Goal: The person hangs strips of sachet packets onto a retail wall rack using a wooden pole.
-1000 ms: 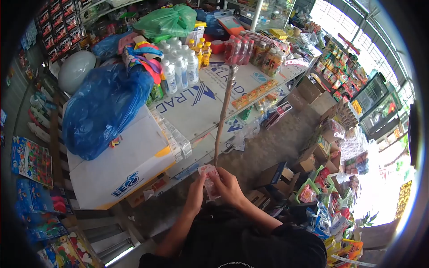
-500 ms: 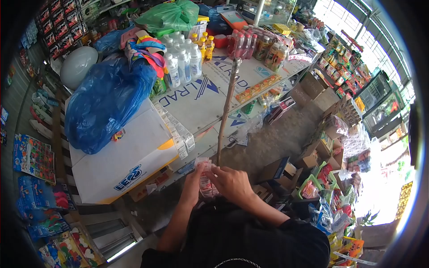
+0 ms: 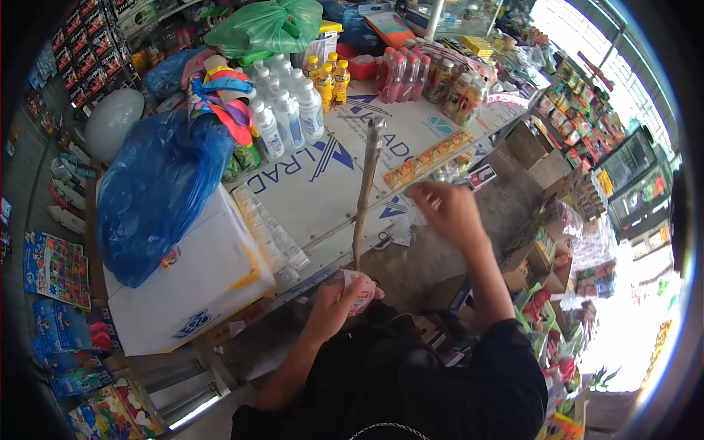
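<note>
The pink-and-white packet [image 3: 361,294] is now gripped by the left hand [image 3: 330,312] alone, at the stick's [image 3: 362,198] lower end. The right hand [image 3: 451,215] is lifted off it, beside the counter's [image 3: 297,202] edge; whether anything is pinched there cannot be told.

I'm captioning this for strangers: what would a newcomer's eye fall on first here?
Probably the big blue plastic bag lying partly over the white box at the left, then the green plastic bag at the top. The long stick rising mid-picture before the counter also stands out. Below it, the left hand holds a small red-and-white packet, while the right hand is raised apart, further right.
</note>
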The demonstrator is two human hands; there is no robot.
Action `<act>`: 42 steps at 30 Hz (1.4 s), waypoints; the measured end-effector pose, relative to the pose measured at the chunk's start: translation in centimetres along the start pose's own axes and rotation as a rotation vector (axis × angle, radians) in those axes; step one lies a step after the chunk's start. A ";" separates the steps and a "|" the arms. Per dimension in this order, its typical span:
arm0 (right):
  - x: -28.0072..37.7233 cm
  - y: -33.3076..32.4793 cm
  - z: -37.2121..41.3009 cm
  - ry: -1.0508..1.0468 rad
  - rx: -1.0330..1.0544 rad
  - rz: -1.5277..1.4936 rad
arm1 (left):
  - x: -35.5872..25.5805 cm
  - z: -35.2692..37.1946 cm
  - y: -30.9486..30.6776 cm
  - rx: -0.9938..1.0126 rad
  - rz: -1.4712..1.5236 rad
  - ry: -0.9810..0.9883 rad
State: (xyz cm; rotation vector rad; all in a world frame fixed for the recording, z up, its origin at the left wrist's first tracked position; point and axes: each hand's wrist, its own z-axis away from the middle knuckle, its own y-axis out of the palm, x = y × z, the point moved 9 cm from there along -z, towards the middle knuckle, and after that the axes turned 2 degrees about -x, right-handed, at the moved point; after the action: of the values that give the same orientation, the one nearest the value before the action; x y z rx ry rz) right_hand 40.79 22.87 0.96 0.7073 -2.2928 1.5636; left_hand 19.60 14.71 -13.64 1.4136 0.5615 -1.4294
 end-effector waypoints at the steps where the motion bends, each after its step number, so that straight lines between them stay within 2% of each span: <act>1: -2.0 -1.0 -2.6 -0.009 -0.034 0.006 | -0.2 -1.2 0.3 -0.015 0.006 0.001; 4: -9.1 -3.2 -10.9 0.010 -0.100 0.042 | -1.1 -4.2 1.7 0.022 -0.093 0.020; 6: -13.4 -4.3 -17.0 -0.073 -0.140 0.128 | 0.0 -5.5 1.9 -0.062 -0.030 -0.133; 10: -23.9 -4.4 -30.7 0.027 -0.028 0.293 | 1.7 -8.1 2.6 -0.143 -0.041 -0.239; 12: -29.6 -4.1 -37.8 -0.089 -0.139 0.499 | 2.0 -9.1 3.3 -0.204 0.007 -0.339; 13: -31.3 -3.8 -40.5 -0.091 -0.132 0.488 | 2.1 -9.8 3.7 -0.216 0.006 -0.345; 16: -36.6 -1.9 -47.6 -0.031 -0.018 0.559 | 2.4 -11.6 4.4 -0.285 0.020 -0.395; 18: -41.2 0.8 -51.4 0.052 0.130 0.630 | 2.3 -12.9 5.3 -0.292 0.059 -0.407; 19: -42.6 2.0 -52.5 0.088 0.253 0.540 | 2.2 -13.7 5.5 -0.301 0.058 -0.407; 20: -43.4 2.6 -53.1 0.082 0.256 0.532 | 2.0 -14.5 6.0 -0.289 0.071 -0.387; 22: -43.0 2.2 -53.4 0.019 0.159 0.714 | 1.8 -15.4 6.6 -0.288 0.090 -0.373; 23: -43.9 2.2 -54.7 -0.059 0.048 0.653 | 1.7 -16.2 6.9 -0.274 0.093 -0.353; 26: -44.6 0.6 -56.3 -0.085 0.068 0.569 | 1.2 -17.5 7.3 -0.273 0.090 -0.336; 27: -45.7 -0.3 -57.3 -0.153 -0.006 0.512 | 1.2 -17.7 7.4 -0.284 0.079 -0.337; 30: -42.1 -6.4 -55.8 -0.149 -0.159 0.498 | 1.6 -17.7 6.9 -0.316 0.056 -0.327; 34: -38.3 -14.5 -53.6 -0.337 -0.381 0.491 | 2.0 -17.5 6.3 -0.370 0.119 -0.268; 36: -37.4 -18.1 -52.5 -0.339 -0.371 0.481 | 1.5 -17.3 5.7 -0.395 0.137 -0.208; 38: -34.8 -21.8 -49.7 -0.342 -0.462 0.517 | 1.5 -17.0 5.5 -0.370 0.097 -0.199; 42: -24.1 -27.4 -41.8 -0.263 -0.499 0.541 | 1.4 -16.2 5.2 -0.311 0.065 -0.159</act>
State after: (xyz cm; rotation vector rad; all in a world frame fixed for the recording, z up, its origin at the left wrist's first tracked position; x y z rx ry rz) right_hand 73.92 59.16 26.63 0.1726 -3.0873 1.0184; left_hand 31.81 26.28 -16.68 1.0538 0.6010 -1.3240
